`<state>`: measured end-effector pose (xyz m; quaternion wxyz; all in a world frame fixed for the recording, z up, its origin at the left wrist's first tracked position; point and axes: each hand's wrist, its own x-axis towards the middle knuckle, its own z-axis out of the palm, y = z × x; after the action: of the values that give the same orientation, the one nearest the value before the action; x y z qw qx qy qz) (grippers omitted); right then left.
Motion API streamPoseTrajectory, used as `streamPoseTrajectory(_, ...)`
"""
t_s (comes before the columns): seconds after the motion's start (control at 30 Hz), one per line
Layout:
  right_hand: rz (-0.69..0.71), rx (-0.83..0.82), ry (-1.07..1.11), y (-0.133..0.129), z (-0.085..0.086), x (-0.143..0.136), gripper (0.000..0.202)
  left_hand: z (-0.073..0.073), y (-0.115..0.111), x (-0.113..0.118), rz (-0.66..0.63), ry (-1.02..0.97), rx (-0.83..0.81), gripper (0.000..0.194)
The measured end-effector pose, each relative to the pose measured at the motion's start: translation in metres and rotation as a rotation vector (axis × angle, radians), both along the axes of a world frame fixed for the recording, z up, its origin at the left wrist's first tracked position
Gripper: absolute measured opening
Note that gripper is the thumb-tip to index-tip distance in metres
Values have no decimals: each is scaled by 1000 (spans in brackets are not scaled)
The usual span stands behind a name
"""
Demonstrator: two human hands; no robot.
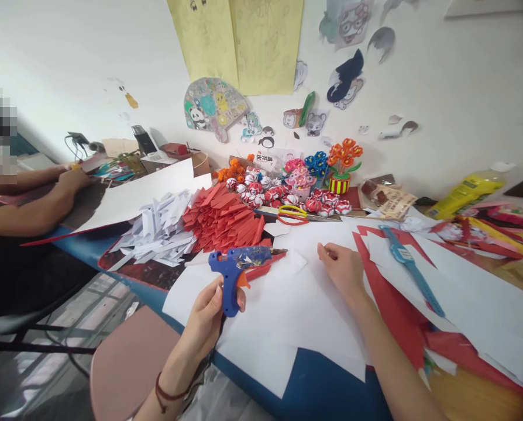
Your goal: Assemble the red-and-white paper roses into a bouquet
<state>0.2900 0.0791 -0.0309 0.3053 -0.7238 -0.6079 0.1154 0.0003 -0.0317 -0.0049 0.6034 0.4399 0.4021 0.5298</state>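
My left hand (pixel 206 313) is wrapped round the handle of a blue glue gun (pixel 230 275) with an orange trigger, its nozzle pointing right. Just below the nozzle lies a small folded piece of white paper (pixel 294 263), and red folded strips (pixel 258 272) lie under the gun. To the right, my right hand (pixel 344 270) hovers over white sheets (pixel 314 310) with thumb and fingertips pinched together. Whatever is between those fingertips, if anything, is too small to make out. Heaps of white folded strips (pixel 162 225) and red folded strips (pixel 222 219) sit beyond the gun.
Scissors (pixel 293 214), red-and-white paper balls (pixel 327 202) and a flower pot (pixel 339 184) line the back by the wall. A blue watch (pixel 413 269) rests on papers at right, near a yellow bottle (pixel 470 190). Another person's arms (pixel 37 202) work at left.
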Motion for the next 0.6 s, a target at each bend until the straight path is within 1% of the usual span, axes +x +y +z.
streamPoseTrajectory(0.1, -18, 12, -20, 1, -2, 0, 39, -5, -4, -2, 4, -38, -15, 39)
streamPoseTrajectory(0.23, 18, 48, 23, 1, -4, 1, 33, -8, -9, -1, 8, -90, -16, 42)
streamPoseTrajectory(0.37, 27, 53, 56, 1, -7, 2, 30, -8, -12, 4, 86, -111, -23, 37)
streamPoseTrajectory(0.47, 6, 53, 45, 2, -9, 3, 27, -10, -13, 6, 98, -84, -27, 38)
streamPoseTrajectory(0.53, -23, 28, 28, 3, -10, 3, 24, -12, -13, 7, 99, -74, -28, 39)
streamPoseTrajectory(0.6, -55, -11, 9, 3, -9, 4, 22, -16, -12, 8, 132, -76, -17, 41)
